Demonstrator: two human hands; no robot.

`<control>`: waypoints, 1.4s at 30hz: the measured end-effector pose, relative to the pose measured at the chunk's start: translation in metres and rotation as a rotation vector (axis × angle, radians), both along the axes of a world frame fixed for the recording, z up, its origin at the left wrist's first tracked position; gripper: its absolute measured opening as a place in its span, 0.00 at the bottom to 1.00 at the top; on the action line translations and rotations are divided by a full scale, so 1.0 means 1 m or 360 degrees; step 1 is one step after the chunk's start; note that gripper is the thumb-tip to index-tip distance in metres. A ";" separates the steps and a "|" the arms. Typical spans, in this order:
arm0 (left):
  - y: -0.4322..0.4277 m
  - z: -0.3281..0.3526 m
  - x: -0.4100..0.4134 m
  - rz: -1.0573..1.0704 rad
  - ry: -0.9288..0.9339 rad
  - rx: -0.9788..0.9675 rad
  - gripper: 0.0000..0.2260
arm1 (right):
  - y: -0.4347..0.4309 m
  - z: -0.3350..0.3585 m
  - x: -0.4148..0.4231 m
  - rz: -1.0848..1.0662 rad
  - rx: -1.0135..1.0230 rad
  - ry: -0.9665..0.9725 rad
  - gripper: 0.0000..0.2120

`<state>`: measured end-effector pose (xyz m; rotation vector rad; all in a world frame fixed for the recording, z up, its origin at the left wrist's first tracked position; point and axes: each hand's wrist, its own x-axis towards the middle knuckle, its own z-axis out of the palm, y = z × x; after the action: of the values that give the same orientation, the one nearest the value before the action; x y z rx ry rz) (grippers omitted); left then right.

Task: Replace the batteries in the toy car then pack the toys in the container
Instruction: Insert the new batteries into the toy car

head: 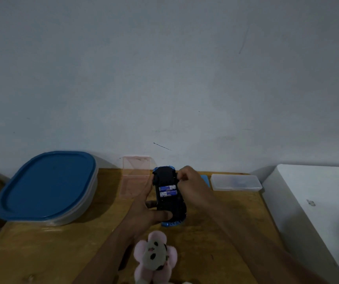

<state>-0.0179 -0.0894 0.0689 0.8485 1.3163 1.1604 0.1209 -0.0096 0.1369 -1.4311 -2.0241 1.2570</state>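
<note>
A wooden worktop [62, 253] is set against a pale wall [185, 78]. At its left, a clear container [80, 214] closed with a blue lid [47, 185] is placed. A pink see-through box [136, 167] is stood at the back edge near the middle. Further right along the back, a flat clear plastic case [236, 182] is laid, with a small blue piece [205, 179], partly hidden, just beside its left end. A pink plush toy [154, 257] is laid at the near edge

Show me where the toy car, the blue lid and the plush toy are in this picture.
toy car [164, 176]: head view, on its black underside.
blue lid [47, 185]: head view, on the middle of its top.
plush toy [154, 254]: head view, on its grey face.
</note>
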 end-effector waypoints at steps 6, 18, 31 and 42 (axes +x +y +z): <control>-0.001 -0.009 0.000 0.0008 -0.0077 -0.0100 0.48 | 0.000 -0.004 0.013 -0.0187 -0.0305 0.0246 0.18; 0.004 -0.010 -0.003 -0.0004 -0.0053 -0.0068 0.49 | -0.014 -0.022 0.013 -0.0611 -0.0211 0.0654 0.04; 0.001 -0.003 0.000 0.0038 -0.0010 -0.0098 0.47 | -0.012 -0.027 0.011 -0.0223 0.0041 0.0142 0.11; -0.002 0.004 -0.004 0.0067 -0.0008 -0.0089 0.47 | -0.019 -0.025 0.002 -0.0201 0.0317 0.0065 0.06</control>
<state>-0.0219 -0.0910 0.0726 0.7797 1.3619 1.1526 0.1231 -0.0291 0.1122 -1.4028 -1.9378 0.9946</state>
